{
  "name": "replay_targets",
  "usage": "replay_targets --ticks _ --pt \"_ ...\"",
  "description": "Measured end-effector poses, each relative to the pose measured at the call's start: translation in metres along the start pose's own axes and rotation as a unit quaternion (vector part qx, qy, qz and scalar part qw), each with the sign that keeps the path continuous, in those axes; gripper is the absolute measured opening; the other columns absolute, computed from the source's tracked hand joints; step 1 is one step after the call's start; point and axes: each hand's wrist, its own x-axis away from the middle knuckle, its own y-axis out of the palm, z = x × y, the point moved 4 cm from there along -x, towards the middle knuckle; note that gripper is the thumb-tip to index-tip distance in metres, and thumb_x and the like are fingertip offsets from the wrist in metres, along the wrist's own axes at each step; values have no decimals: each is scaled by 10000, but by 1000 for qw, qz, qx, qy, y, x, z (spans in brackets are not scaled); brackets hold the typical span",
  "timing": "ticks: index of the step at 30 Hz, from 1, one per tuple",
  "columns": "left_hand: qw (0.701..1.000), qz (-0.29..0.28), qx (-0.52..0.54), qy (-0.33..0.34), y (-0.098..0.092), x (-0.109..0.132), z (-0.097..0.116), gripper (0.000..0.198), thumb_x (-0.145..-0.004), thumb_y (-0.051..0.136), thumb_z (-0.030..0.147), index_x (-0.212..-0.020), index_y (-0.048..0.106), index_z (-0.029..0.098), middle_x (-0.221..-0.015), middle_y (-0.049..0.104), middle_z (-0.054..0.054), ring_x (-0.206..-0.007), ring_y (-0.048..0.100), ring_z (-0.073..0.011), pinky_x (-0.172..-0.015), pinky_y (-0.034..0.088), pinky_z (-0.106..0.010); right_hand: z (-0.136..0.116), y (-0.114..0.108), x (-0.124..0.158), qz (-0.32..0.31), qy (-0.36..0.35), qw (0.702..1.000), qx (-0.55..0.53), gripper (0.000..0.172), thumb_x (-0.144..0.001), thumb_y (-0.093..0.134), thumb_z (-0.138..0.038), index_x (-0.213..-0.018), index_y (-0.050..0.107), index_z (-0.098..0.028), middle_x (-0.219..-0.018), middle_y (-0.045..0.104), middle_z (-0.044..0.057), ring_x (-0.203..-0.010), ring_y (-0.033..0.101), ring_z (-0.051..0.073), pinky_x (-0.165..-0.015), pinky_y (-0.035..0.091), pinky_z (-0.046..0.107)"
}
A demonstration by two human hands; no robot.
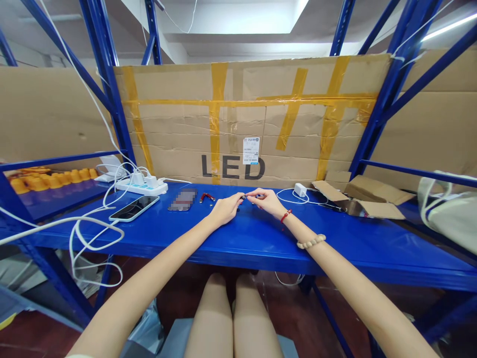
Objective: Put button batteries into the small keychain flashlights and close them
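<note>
Over the middle of the blue shelf (257, 238), my left hand (224, 210) pinches a small dark piece (243, 197) between thumb and fingers. My right hand (266, 201) meets it from the other side, its fingertips pressed together at the piece's right end. Whatever the right fingertips grip is too small to make out. Tiny dark bits lie on the shelf just under the hands. Left of my left hand rests a small red, L-shaped object (207, 197) with metallic ends.
A phone (134, 208) and a blurred-out flat item (182, 200) lie at left, before a white power strip (141, 186) with tangled cables. A white charger (300, 190) and an open cardboard box (363, 199) stand at right. Taped cardboard (179, 134) walls the back.
</note>
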Motion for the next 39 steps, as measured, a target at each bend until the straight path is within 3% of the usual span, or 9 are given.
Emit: replay_targets --ticks 39 --pt "998 -54 -5 -11 2 2 0 263 -929 289 266 -1140 439 222 -1049 641 -39 -889 639 -197 -658 489 -257 9 0 -3 -33 -15 999 -16 378 -624 702 -416 -875 716 -134 -815 608 58 -435 424 26 -389 347 201"
